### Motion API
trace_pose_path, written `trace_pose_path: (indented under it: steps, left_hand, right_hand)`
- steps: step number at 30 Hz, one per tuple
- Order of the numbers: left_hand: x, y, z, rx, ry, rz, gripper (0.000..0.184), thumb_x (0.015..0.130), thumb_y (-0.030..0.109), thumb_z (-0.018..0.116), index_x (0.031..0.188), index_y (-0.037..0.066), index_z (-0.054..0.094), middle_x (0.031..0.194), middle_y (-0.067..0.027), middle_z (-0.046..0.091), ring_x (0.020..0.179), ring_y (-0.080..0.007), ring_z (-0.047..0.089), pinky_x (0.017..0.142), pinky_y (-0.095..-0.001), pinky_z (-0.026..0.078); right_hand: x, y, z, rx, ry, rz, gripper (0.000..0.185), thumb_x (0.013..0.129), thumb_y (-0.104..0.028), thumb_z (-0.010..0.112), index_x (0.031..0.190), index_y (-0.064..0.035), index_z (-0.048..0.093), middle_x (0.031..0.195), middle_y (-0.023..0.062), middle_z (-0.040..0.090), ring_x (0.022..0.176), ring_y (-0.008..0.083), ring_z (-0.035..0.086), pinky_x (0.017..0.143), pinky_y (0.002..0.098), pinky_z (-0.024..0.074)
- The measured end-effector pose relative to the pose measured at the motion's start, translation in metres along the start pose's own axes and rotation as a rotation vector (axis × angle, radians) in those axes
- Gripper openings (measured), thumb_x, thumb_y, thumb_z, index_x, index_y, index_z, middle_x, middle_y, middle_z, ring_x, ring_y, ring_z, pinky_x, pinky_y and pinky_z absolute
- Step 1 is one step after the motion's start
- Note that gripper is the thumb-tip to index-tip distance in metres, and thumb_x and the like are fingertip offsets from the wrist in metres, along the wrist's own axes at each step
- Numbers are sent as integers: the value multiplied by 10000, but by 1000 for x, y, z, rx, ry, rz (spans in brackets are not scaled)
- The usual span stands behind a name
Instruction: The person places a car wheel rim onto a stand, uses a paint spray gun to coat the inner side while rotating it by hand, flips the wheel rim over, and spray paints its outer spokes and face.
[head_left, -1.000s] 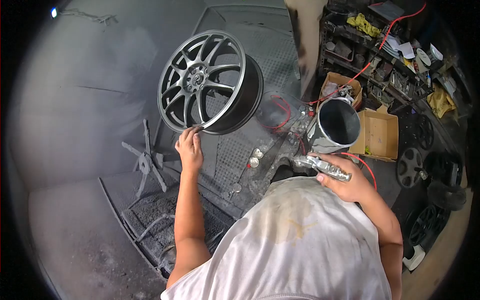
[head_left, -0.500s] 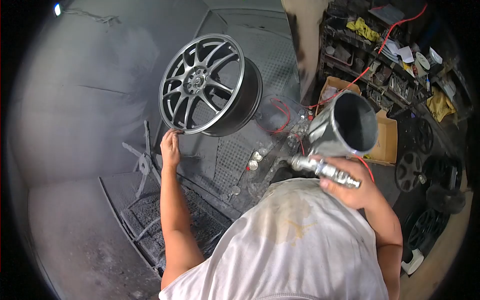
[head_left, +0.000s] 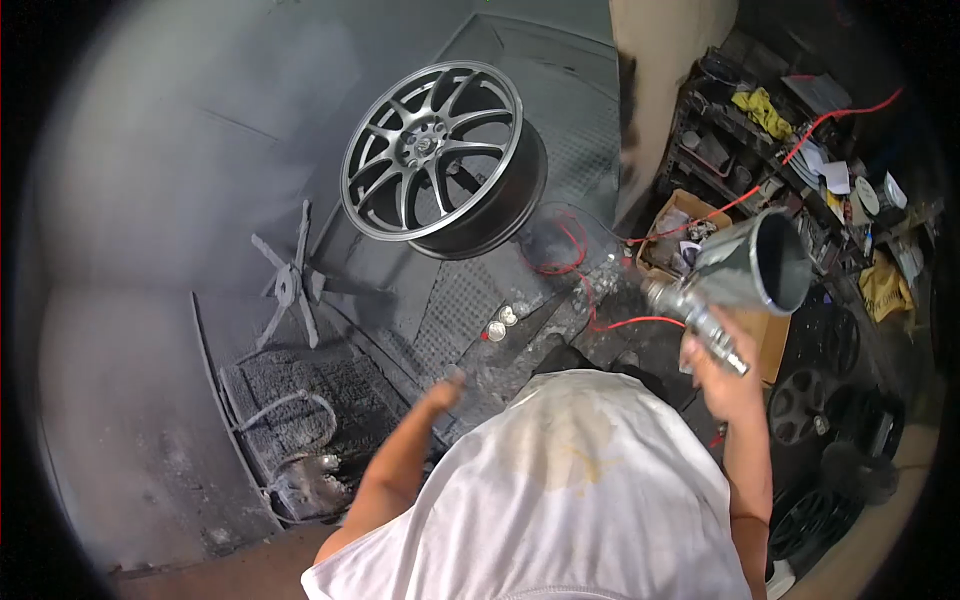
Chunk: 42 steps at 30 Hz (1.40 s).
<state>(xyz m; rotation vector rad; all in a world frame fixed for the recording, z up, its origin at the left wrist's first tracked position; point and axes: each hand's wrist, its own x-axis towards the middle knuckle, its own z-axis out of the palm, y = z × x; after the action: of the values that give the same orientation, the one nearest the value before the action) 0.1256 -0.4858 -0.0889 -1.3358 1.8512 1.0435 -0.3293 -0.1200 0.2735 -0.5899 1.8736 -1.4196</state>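
My right hand (head_left: pixel 728 378) is wrapped round a metal spray gun (head_left: pixel 697 316), which carries a large silvery paint cup (head_left: pixel 735 268) with its dark opening facing right. My left hand (head_left: pixel 446 391) hangs low in front of my shirt, away from the wheel; motion smears its fingers, and I see nothing in it. Beyond it a dark grey alloy wheel rim (head_left: pixel 424 143) stands raised, tilted, with its spoked face towards the upper left. What holds the rim up is mostly hidden behind it.
A grey-coated star-shaped stand (head_left: pixel 288 284) is at the left, near a crusted pad (head_left: pixel 285 410). A red hose (head_left: pixel 640 322) winds over the floor past small tins (head_left: pixel 497 330). Cluttered shelves (head_left: pixel 700 150), a cardboard box (head_left: pixel 672 235) and more wheels (head_left: pixel 797 407) are at the right.
My left hand has let go of the rim's lower edge and dropped down towards my body. My right hand has shifted the spray gun slightly to the right. The view has turned a little.
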Motion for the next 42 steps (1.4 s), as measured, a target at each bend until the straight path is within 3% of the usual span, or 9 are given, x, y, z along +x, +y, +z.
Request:
trace_pose_path:
  steps: [2, 6, 8, 12, 16, 22, 30, 36, 42]
  left_hand:
    - [-113, 111, 55, 57, -177, -187, 707, 1062, 560, 351, 1401, -21, 565, 1460, -236, 541, 1370, -342, 499, 1158, -437, 358]
    - [-146, 116, 130, 37, -304, -122, 600, 1041, 486, 450, 1309, -20, 630, 1304, -208, 626, 1206, -289, 576, 1049, -427, 430]
    - [-156, 127, 124, 8, -286, -128, 547, 1031, 450, 499, 1262, -19, 662, 1226, -194, 669, 1124, -262, 615, 995, -422, 466]
    - [-147, 146, 92, -182, -88, -102, 444, 1010, 376, 597, 1170, -17, 727, 1071, -167, 754, 960, -209, 692, 887, -411, 537]
    - [-167, 211, 38, -559, 314, 302, 210, 963, 205, 696, 984, -1, 728, 809, -45, 702, 716, -132, 600, 691, -337, 509]
    - [-190, 282, -29, -646, 332, 646, 132, 989, 123, 664, 1022, 1, 703, 829, 26, 644, 741, -80, 541, 683, -284, 475]
    - [-169, 355, -125, -682, 307, 657, 252, 1032, 224, 615, 1033, -11, 704, 856, -5, 684, 803, -85, 592, 744, -303, 507]
    - [-172, 408, -113, -351, -48, 1462, 311, 974, 203, 692, 1211, 4, 666, 1050, -137, 709, 976, -273, 679, 885, -401, 528]
    - [-155, 415, -169, -489, -200, 1507, 219, 956, 212, 702, 1009, 4, 657, 1067, -181, 666, 1043, -318, 659, 903, -428, 493]
  right_hand:
    - [-6, 10, 0, 151, -204, -59, 504, 938, -175, 720, 1407, -28, 605, 855, 6, 666, 754, 83, 613, 738, 263, 510]
    - [1, 19, -10, 55, -378, 25, 494, 936, -194, 725, 1388, -26, 617, 888, 7, 675, 820, 96, 623, 823, 270, 497]
    - [13, 41, -16, -116, -162, -126, 495, 931, -210, 729, 1380, -30, 624, 878, 18, 669, 801, 93, 614, 771, 270, 499]
    - [51, 46, -42, -92, 103, -148, 491, 964, -242, 697, 1370, 16, 602, 901, 38, 668, 719, 103, 624, 660, 253, 498]
    - [77, 31, -53, 53, 40, -289, 540, 988, -197, 651, 1453, 24, 489, 1145, 104, 677, 873, 113, 640, 678, 260, 573]
    - [80, 29, -8, 190, -270, -192, 503, 995, -193, 658, 1430, -3, 492, 1065, 94, 667, 1064, 221, 697, 668, 309, 638]
    - [86, -29, 51, 136, -626, -129, 649, 952, -220, 691, 1478, 59, 432, 913, 83, 647, 813, 156, 657, 505, 232, 504]
    - [132, -96, 92, 145, -432, -223, 698, 875, -103, 782, 1475, 38, 456, 949, 58, 666, 713, 82, 603, 594, 222, 500]
    - [179, -147, 158, 115, -193, -240, 764, 884, -256, 799, 1464, 84, 436, 1006, 134, 698, 826, 141, 657, 649, 242, 532]
